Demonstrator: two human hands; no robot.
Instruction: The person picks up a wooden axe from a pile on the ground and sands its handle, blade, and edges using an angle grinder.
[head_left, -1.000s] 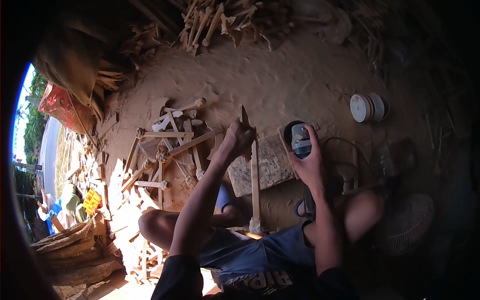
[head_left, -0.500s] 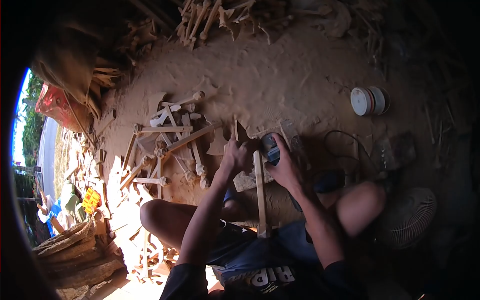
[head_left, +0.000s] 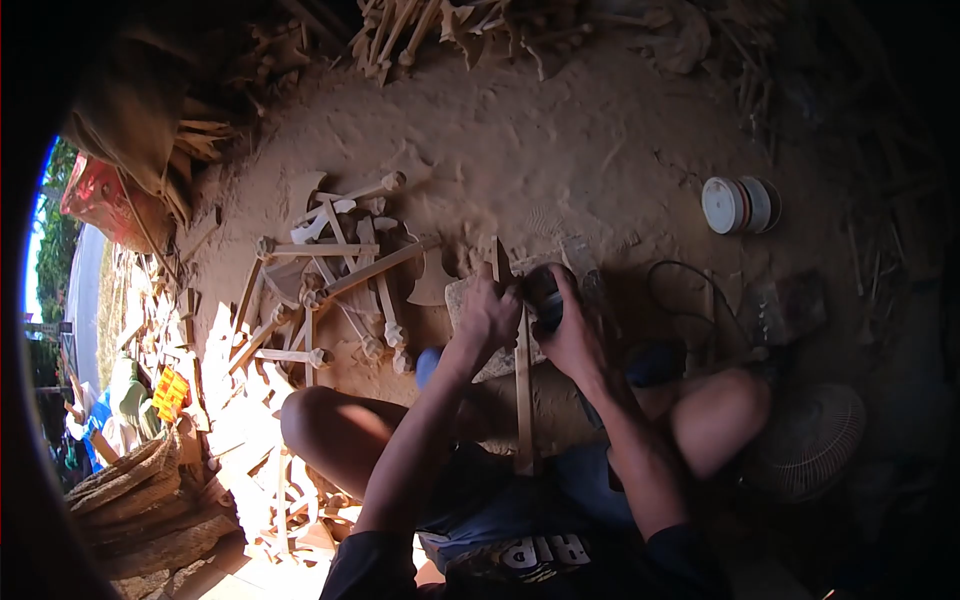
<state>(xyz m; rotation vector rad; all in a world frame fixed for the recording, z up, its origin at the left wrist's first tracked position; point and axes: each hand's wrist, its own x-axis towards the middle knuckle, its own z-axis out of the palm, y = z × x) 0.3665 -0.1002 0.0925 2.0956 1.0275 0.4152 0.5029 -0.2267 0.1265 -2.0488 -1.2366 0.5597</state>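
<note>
My left hand (head_left: 490,310) is closed around the upper part of a long wooden piece (head_left: 524,400), whose lower end rests near my lap. The tip of the piece sticks up past my fingers. In my right hand (head_left: 572,325) is a dark round power tool (head_left: 543,292), held close against the wood beside my left hand. Behind both hands lies a worn block (head_left: 500,368), partly hidden by them. To the left, a heap of carved wooden pieces (head_left: 375,270) with knobbed ends lies on the dusty ground.
A white container (head_left: 722,205) lies on its side at the right. A wire fan guard (head_left: 815,440) is beside my right knee. More wooden pieces (head_left: 410,30) are piled at the far edge. A brown sack (head_left: 150,500) and a red bag (head_left: 115,200) are at the left.
My right hand has moved left with the tool, from apart to close against the wood. The wooden piece has shifted slightly right at its lower end.
</note>
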